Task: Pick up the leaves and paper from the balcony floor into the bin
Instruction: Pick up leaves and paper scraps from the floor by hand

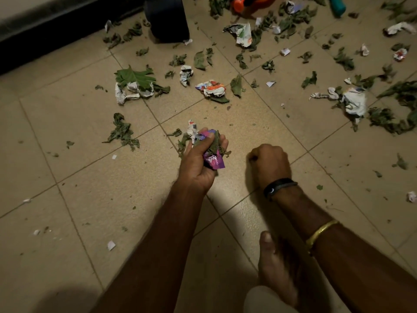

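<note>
Beyond your bare foot (277, 267), your left hand (200, 163) grips an overfull wad of leaves and paper (211, 146), your right hand (268, 163) curls into a fist around nothing visible, and loose bits could spill on the way to the far dark bin (167, 19).

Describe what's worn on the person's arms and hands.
No sleeves or gloves in view: both forearms are bare. The left hand and its wrist wear nothing. Behind the right hand, a thin black wristband circles the wrist, and a slim gold metal bangle sits further up that forearm.
</note>
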Available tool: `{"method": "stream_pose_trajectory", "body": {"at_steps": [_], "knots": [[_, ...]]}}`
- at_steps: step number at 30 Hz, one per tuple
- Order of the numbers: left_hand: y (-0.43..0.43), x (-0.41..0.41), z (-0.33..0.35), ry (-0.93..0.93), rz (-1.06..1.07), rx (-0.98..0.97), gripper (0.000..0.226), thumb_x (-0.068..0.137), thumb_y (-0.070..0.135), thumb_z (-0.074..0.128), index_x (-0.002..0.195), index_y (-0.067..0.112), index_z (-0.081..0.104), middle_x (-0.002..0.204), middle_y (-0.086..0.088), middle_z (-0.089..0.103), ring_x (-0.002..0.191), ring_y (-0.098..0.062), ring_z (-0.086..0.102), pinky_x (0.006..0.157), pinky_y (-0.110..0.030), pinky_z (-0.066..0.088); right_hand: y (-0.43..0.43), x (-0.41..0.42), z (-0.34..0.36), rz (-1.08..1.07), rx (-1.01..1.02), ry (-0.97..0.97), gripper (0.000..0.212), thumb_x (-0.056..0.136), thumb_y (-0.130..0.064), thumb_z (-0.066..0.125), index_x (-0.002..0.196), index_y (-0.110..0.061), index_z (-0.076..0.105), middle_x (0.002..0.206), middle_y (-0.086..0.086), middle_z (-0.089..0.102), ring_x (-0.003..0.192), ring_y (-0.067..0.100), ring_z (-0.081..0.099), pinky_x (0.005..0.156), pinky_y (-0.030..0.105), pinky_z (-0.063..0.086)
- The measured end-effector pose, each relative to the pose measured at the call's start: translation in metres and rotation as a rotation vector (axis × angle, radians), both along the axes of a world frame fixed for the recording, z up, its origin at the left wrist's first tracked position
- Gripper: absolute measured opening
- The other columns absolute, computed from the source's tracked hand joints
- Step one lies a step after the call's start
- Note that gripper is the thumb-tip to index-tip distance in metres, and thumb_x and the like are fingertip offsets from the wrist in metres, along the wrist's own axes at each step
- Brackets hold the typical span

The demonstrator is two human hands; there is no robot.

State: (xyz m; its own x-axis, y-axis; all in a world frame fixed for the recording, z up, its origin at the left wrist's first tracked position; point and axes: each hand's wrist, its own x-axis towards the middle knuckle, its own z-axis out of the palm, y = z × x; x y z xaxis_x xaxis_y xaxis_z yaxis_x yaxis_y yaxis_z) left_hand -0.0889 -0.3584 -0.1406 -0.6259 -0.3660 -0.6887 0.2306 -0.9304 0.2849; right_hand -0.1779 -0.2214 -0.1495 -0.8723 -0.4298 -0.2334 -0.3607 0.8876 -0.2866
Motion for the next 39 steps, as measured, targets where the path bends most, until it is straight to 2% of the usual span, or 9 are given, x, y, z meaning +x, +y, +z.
{"method": "stream_pose_trajectory", "body": {"at_steps": [4, 9, 14, 19, 23, 27, 29, 33, 39], "knots": [[0.006, -0.007, 0.018, -0.014, -0.025, -0.036, 0.025, 0.093, -0.007, 0.056, 0.115, 0.006, 0.060, 0.107, -0.022, 0.069, 0.086, -0.030, 0.073, 0.074, -0.040, 0.062, -0.013, -0.013, 0.023, -0.256, -0.352, -0.379, 0.015, 0.083, -0.004, 0.072, 0.083, -0.017, 0.080, 0.080, -0.004, 0.076, 0.069, 0.002, 0.069, 0.065, 0.010, 0.048], [0.015, 0.003, 0.097, -0.011, 0.014, -0.022, 0.027, 0.095, -0.004, 0.055, 0.119, 0.008, 0.058, 0.120, -0.024, 0.062, 0.091, -0.029, 0.072, 0.074, -0.038, 0.061, -0.003, -0.036, 0.116, -0.660, -0.599, -0.837, 0.016, 0.081, 0.012, 0.070, 0.085, -0.003, 0.075, 0.081, 0.011, 0.075, 0.065, 0.015, 0.071, 0.056, 0.018, 0.056], [0.025, 0.014, 0.255, -0.022, 0.062, 0.044, 0.032, 0.088, -0.004, 0.059, 0.118, 0.006, 0.057, 0.102, -0.020, 0.069, 0.089, -0.028, 0.071, 0.079, -0.039, 0.062, 0.006, -0.032, 0.273, -0.797, -0.757, -1.008, 0.014, 0.083, 0.016, 0.066, 0.088, 0.004, 0.071, 0.070, 0.010, 0.074, 0.068, 0.024, 0.067, 0.074, 0.028, 0.062], [0.024, 0.031, 0.460, -0.059, 0.113, 0.068, 0.042, 0.079, -0.002, 0.066, 0.119, 0.007, 0.057, 0.097, -0.018, 0.070, 0.090, -0.027, 0.070, 0.084, -0.039, 0.060, 0.001, -0.002, 0.476, -0.888, -0.851, -1.119, 0.014, 0.081, 0.013, 0.070, 0.091, 0.003, 0.071, 0.080, 0.010, 0.075, 0.070, 0.018, 0.074, 0.074, 0.028, 0.062], [0.015, 0.057, 0.605, -0.056, 0.210, 0.023, 0.033, 0.083, -0.002, 0.064, 0.114, 0.008, 0.056, 0.099, -0.018, 0.068, 0.089, -0.026, 0.069, 0.082, -0.038, 0.061, -0.013, 0.026, 0.624, -0.903, -0.909, -1.150, 0.013, 0.082, 0.014, 0.068, 0.089, 0.003, 0.070, 0.085, 0.010, 0.075, 0.077, 0.018, 0.073, 0.072, 0.026, 0.062], [-0.004, 0.093, 0.693, 0.016, 0.300, -0.050, 0.021, 0.091, -0.001, 0.061, 0.109, 0.010, 0.058, 0.105, -0.018, 0.064, 0.095, -0.026, 0.065, 0.086, -0.036, 0.058, -0.041, 0.060, 0.715, -0.846, -0.946, -1.199, 0.015, 0.084, 0.013, 0.067, 0.091, 0.001, 0.070, 0.081, 0.008, 0.075, 0.076, 0.016, 0.072, 0.074, 0.027, 0.062], [-0.016, 0.116, 0.718, 0.010, 0.361, -0.059, 0.024, 0.089, -0.001, 0.062, 0.110, 0.011, 0.060, 0.105, -0.019, 0.067, 0.094, -0.026, 0.068, 0.088, -0.036, 0.058, -0.063, 0.082, 0.742, -0.762, -0.930, -1.210, 0.016, 0.084, 0.013, 0.067, 0.094, 0.002, 0.070, 0.090, 0.010, 0.074, 0.079, 0.017, 0.072, 0.073, 0.026, 0.062], [-0.044, 0.174, 0.747, -0.034, 0.503, -0.071, 0.032, 0.092, -0.004, 0.059, 0.122, 0.006, 0.058, 0.094, -0.019, 0.072, 0.083, -0.025, 0.073, 0.072, -0.034, 0.061, -0.111, 0.134, 0.777, -0.581, -0.883, -1.253, 0.017, 0.084, 0.015, 0.065, 0.091, 0.000, 0.070, 0.097, 0.015, 0.072, 0.090, 0.023, 0.070, 0.074, 0.026, 0.062], [-0.106, 0.289, 0.757, -0.075, 0.630, -0.159, 0.030, 0.091, -0.003, 0.061, 0.120, 0.004, 0.057, 0.097, -0.020, 0.068, 0.085, -0.026, 0.071, 0.080, -0.036, 0.061, -0.197, 0.235, 0.799, -0.408, -0.847, -1.299, 0.018, 0.085, 0.016, 0.064, 0.086, -0.002, 0.068, 0.084, 0.011, 0.071, 0.079, 0.020, 0.069, 0.080, 0.032, 0.059]]}}
